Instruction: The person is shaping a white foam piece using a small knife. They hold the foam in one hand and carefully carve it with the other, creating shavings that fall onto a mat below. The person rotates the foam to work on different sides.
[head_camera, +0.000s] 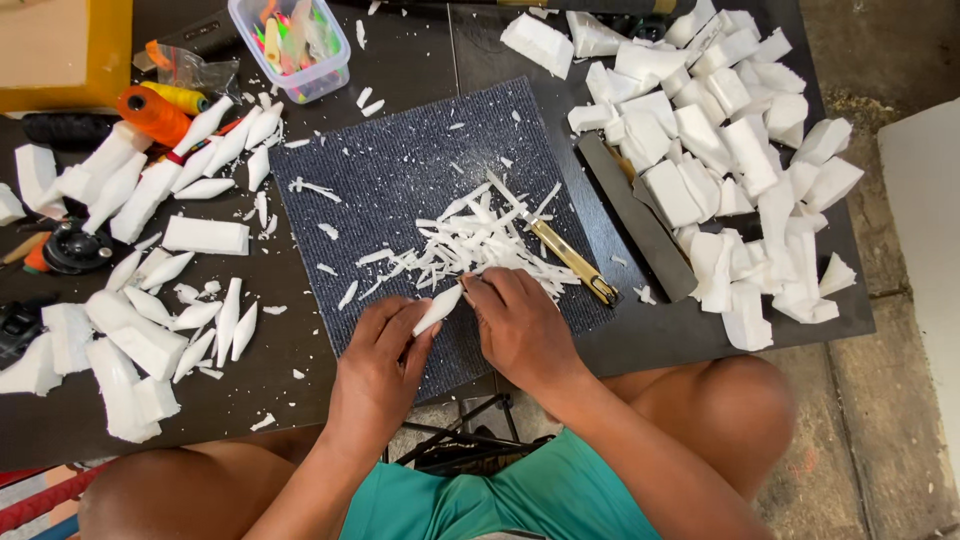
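Both hands meet over the near edge of a dark ribbed mat (400, 170) that lies on the black worktop (60, 420). The left hand (378, 368) is closed around the lower end of a small white tapered piece (438, 309), which looks like foam. The right hand (520, 325) is curled at the upper end of the same piece, its fingertips (470, 287) touching it; I cannot tell if a blade is inside this hand. Just behind the hands lies a heap of thin white shavings (470, 240), and a brass-handled knife (560, 250) rests beside it.

To the left lie many finished pointed pieces (215, 320), and to the right a pile of rough white blocks (730, 150).

The piece seems very light, a little soft, and easy to dent or snap at its thin tips. I judge it is better to take it at the thicker middle, with gentle pressure.
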